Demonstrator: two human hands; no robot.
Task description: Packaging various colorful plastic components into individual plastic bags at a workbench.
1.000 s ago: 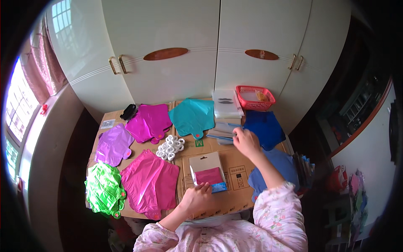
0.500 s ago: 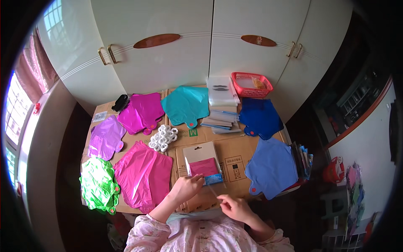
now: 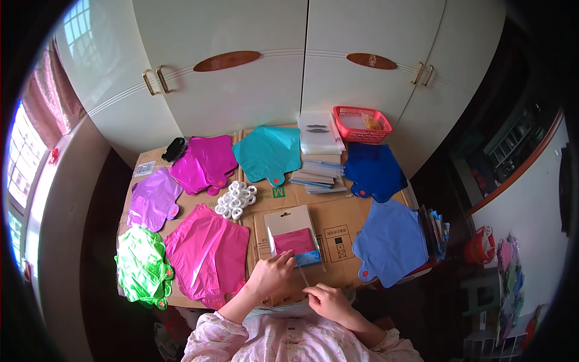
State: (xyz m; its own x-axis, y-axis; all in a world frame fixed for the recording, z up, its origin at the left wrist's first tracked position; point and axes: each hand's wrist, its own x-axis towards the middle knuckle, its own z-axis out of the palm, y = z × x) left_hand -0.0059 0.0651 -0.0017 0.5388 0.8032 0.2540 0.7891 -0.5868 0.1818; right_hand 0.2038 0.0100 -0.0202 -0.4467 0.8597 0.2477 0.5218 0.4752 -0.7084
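Clear packet [image 3: 293,240], one, two hands [image 3: 272,274] [image 3: 332,303]

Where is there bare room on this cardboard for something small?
Best is the cardboard between the clear package and the light blue sheet, nearer than the card stack. A smaller gap lies between the white rings and that stack. The left side is crowded with pink foil and green foil.
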